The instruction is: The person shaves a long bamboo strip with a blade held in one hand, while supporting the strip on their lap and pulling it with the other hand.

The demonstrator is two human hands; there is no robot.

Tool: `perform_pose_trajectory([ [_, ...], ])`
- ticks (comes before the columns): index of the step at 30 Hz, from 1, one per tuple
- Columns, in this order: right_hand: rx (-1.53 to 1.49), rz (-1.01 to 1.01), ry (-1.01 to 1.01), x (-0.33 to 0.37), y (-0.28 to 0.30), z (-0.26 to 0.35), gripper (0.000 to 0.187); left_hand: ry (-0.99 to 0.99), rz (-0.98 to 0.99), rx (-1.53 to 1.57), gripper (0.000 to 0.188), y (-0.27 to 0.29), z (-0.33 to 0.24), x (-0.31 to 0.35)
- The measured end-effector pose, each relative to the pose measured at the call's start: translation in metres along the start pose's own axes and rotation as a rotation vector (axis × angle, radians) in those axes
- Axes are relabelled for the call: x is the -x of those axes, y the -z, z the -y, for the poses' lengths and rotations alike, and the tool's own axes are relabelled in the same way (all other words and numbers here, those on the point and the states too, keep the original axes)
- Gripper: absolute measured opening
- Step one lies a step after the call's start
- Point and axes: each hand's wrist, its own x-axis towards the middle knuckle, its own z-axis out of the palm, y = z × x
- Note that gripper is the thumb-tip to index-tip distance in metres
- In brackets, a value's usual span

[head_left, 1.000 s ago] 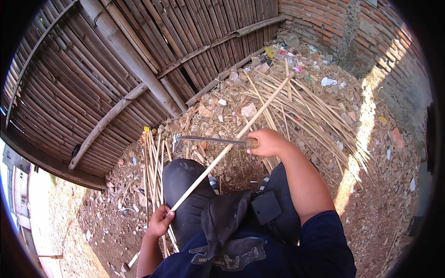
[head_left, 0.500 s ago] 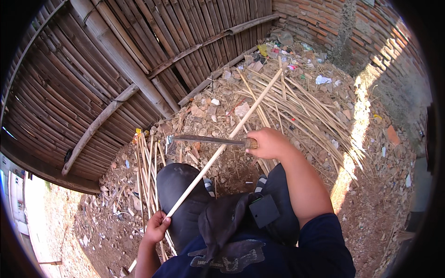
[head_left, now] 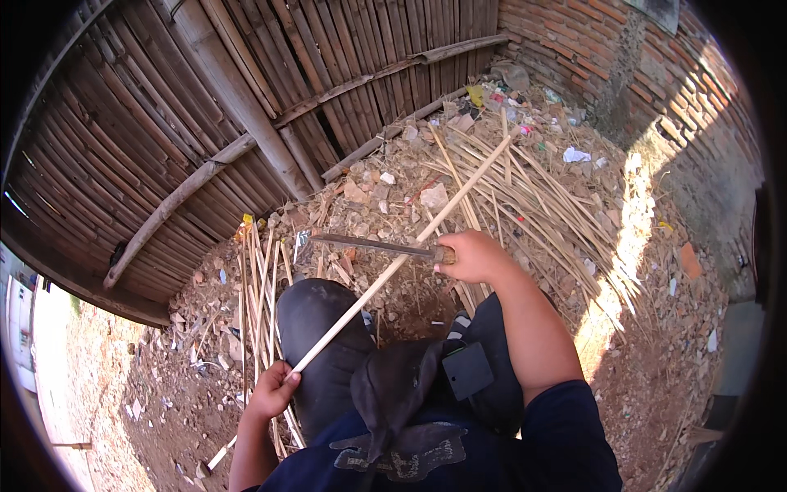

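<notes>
The left hand (head_left: 270, 392) still grips the stick (head_left: 399, 262) low-left; the right hand (head_left: 473, 256) stays clenched on the knife (head_left: 373, 245), blade unmoved mid-frame, shaving barely advancing.

The left hand (head_left: 272, 392) sits low beside the left knee, fingers curled into a closed fist, its forearm bare and rising from the lower edge. The right hand (head_left: 474, 256) reaches farther forward — knuckles up, fingers wrapped tight — on a bare forearm with a dark sleeve covering the upper arm.
</notes>
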Motion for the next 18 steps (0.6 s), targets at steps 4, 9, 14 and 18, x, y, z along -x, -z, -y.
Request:
perform_pose_trajectory([
  [4, -0.125, -0.156, 0.008, -0.010, -0.012, -0.036, 0.040, 0.021, -0.029, -0.004, 0.021, -0.005, 0.000, -0.003],
  [9, 0.003, -0.116, -0.029, 0.001, -0.004, -0.015, 0.039, -0.005, -0.075, -0.094, 0.024, -0.004, -0.003, 0.000],
  [14, 0.036, 0.073, 0.049, 0.003, -0.001, 0.007, 0.041, -0.025, -0.048, -0.031, 0.024, -0.004, -0.001, 0.001],
  [18, -0.088, -0.025, 0.075, -0.007, -0.007, -0.027, 0.042, -0.003, -0.084, -0.049, 0.023, -0.008, 0.001, -0.001],
])
